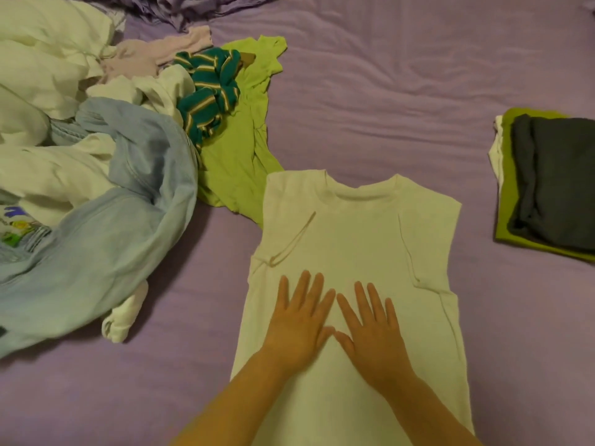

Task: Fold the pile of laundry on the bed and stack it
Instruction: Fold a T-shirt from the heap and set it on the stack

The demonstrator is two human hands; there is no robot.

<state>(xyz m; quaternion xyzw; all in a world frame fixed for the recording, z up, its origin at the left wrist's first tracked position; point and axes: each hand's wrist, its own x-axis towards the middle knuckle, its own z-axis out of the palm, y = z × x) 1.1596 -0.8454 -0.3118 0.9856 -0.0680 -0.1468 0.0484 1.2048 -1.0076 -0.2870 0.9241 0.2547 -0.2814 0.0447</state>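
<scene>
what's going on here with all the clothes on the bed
A person is folding laundry on a purple bed. Both hands, left hand and right hand, lie flat with straight fingers on a white shirt whose sleeves are already folded in. An unfolded pile lies to the left, with a green shirt at its edge. A small folded stack, dark grey on top, sits to the right.

Shirt [354, 239] between pile [96, 140] and stack [547, 181]

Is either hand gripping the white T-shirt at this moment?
No: the left hand and right hand lie flat with fingers spread on the white T-shirt.
</scene>
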